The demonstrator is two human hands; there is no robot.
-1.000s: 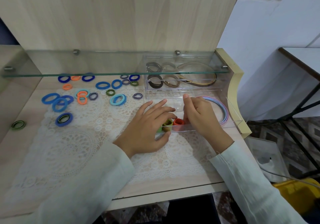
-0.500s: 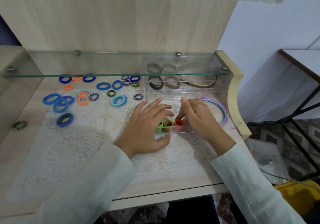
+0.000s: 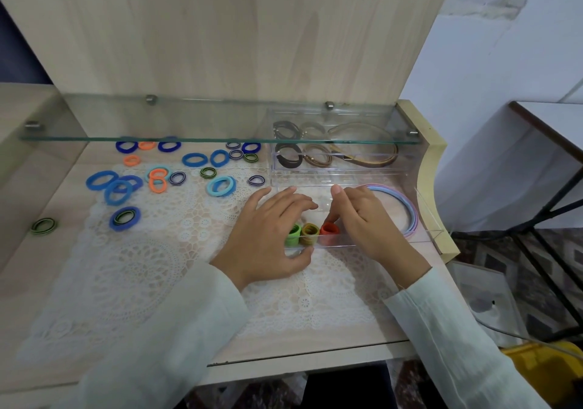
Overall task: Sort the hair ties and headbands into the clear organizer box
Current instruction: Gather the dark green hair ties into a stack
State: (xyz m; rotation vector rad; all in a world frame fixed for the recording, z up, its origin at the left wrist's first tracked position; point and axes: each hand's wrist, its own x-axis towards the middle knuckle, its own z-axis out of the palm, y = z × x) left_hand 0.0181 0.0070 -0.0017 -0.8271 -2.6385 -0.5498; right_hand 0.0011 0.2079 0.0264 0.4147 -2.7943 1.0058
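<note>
The tray [image 3: 426, 238] stands open at the counter's right end, with the box [image 3: 344, 171] just behind it. Three stacks of ties stand on edge against the tray's front wall: green [image 3: 293, 234], yellow [image 3: 309, 233] and red [image 3: 329, 230]. Pastel headbands [image 3: 408, 211] curve along its right end.

The left hand [image 3: 271, 235] lies spread over the tray's left end, fingers relaxed and thumb against the outside of the front wall. It steadies the tray rather than holding anything. The right hand [image 3: 362, 219] is loosely curled above the tray, its thumb down at the red stack. Whether it pinches that stack or only nudges it, I cannot tell.

The stacks look likely to tip or spring apart if the thumb pushes sideways, since nothing wedges them on the right. The tray is light and sits on a lace mat [image 3: 142, 266], so a firm press could slide it.

Many loose ties [image 3: 195, 159] lie well left of the tray, some under the glass shelf [image 3: 189, 139], where a hasty reach could knock knuckles. One striped tie [image 3: 44, 226], farthest left of the tray, is easily missed.
</note>
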